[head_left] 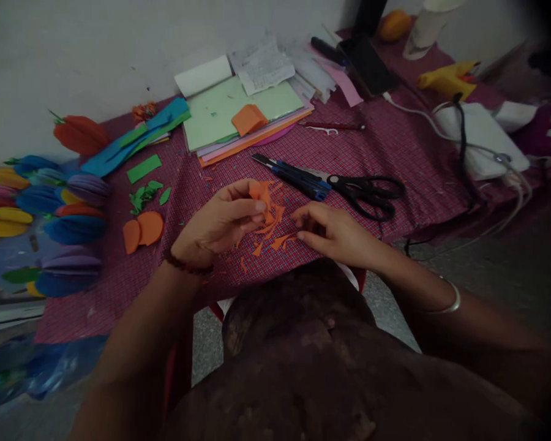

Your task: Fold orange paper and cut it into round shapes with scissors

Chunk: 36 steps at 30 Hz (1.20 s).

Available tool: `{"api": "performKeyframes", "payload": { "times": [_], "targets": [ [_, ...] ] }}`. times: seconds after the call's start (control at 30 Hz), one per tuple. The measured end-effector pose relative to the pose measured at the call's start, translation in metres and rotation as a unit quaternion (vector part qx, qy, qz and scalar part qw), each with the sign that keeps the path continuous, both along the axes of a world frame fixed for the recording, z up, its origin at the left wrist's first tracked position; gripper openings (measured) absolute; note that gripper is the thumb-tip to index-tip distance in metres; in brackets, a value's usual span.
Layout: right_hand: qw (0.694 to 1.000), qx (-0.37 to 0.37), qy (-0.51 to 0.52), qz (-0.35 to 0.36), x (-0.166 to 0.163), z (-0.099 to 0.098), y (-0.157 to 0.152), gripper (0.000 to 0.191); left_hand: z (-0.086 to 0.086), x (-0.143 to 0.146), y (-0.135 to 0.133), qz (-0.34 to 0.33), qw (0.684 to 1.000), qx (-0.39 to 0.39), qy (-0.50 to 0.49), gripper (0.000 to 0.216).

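My left hand (220, 222) pinches a small piece of orange paper (260, 192) between thumb and fingers, just above the red checked tablecloth (395, 153). My right hand (333, 231) rests on the cloth with its fingertips on the orange paper scraps (272, 236) that lie between both hands. Whether it holds a scrap I cannot make out. Black-handled scissors (367, 193) and a blue utility knife (294, 174) lie just beyond my right hand.
A stack of coloured paper sheets (239, 116) with a folded orange piece lies at the back. Two orange paper discs (143, 231) and green scraps (146, 195) sit left. Folded paper shapes (50, 208) crowd the far left. A yellow glue gun (447, 78) and cables lie right.
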State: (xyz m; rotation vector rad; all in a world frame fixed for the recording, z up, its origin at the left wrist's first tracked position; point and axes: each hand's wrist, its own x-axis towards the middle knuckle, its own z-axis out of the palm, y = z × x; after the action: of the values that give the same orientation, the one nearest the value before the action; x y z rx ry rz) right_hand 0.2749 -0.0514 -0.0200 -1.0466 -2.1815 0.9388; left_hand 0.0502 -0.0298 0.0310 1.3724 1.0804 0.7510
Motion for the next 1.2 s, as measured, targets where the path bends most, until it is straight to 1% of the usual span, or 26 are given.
{"api": "performKeyframes", "payload": {
  "times": [0.07,0.1,0.2,0.27,0.33,0.4,0.47,0.53,0.6,0.7,0.77,0.83,0.87,0.97,1.07,1.13,1.2],
  "targets": [
    [1.0,0.001,0.004,-0.002,0.0,0.0,-0.001,0.018,-0.003,-0.002,0.002,0.016,1.0,0.009,0.005,0.021],
    [1.0,0.004,0.004,-0.003,0.0,0.0,-0.001,0.018,-0.007,-0.004,0.003,0.013,1.0,0.012,0.018,0.021],
    [1.0,0.017,-0.001,-0.002,0.001,0.0,-0.001,0.018,-0.02,-0.006,0.003,-0.028,0.994,0.037,0.096,0.017],
    [1.0,0.024,-0.005,0.0,0.001,0.001,-0.001,0.017,-0.02,-0.007,-0.001,-0.052,0.982,0.081,0.161,0.014],
    [1.0,0.027,-0.009,0.002,0.0,0.001,-0.001,0.016,-0.012,-0.011,-0.007,-0.046,0.964,0.14,0.223,0.017],
    [0.999,0.03,-0.012,0.003,0.0,0.001,-0.001,0.015,0.001,-0.019,-0.015,-0.017,0.943,0.19,0.272,0.025],
    [0.999,0.036,-0.012,0.003,0.0,0.0,-0.002,0.015,0.013,-0.031,-0.022,0.023,0.93,0.211,0.301,0.028],
    [0.999,0.039,-0.013,0.001,0.001,-0.001,-0.003,0.015,0.017,-0.045,-0.025,0.062,0.921,0.21,0.322,0.024],
    [0.999,0.037,-0.017,-0.001,0.001,-0.001,-0.003,0.015,0.012,-0.057,-0.023,0.075,0.909,0.206,0.355,0.02],
    [0.998,0.042,-0.042,0.002,-0.002,0.005,0.0,0.018,-0.005,-0.066,-0.016,0.035,0.883,0.23,0.407,0.018],
    [0.995,0.072,-0.072,0.007,-0.01,0.012,0.006,0.023,-0.015,-0.066,-0.011,0.008,0.859,0.268,0.436,0.022],
    [0.986,0.118,-0.111,0.026,-0.025,0.019,0.013,0.032,-0.02,-0.064,-0.007,-0.011,0.837,0.301,0.457,0.03],
    [0.98,0.14,-0.133,0.039,-0.035,0.021,0.017,0.038,-0.022,-0.063,-0.005,-0.022,0.831,0.308,0.463,0.034],
    [0.958,0.189,-0.206,0.065,-0.063,0.023,0.023,0.056,-0.026,-0.064,0.001,-0.057,0.83,0.305,0.464,0.043],
    [0.938,0.22,-0.26,0.058,-0.083,0.02,0.023,0.061,-0.031,-0.068,0.009,-0.062,0.839,0.293,0.455,0.049],
    [0.932,0.23,-0.275,0.054,-0.089,0.018,0.02,0.058,-0.035,-0.071,0.013,-0.051,0.859,0.276,0.428,0.05],
    [0.929,0.232,-0.282,0.055,-0.089,0.018,0.017,0.055,-0.039,-0.073,0.015,-0.034,0.892,0.247,0.377,0.044]
  ]
}}
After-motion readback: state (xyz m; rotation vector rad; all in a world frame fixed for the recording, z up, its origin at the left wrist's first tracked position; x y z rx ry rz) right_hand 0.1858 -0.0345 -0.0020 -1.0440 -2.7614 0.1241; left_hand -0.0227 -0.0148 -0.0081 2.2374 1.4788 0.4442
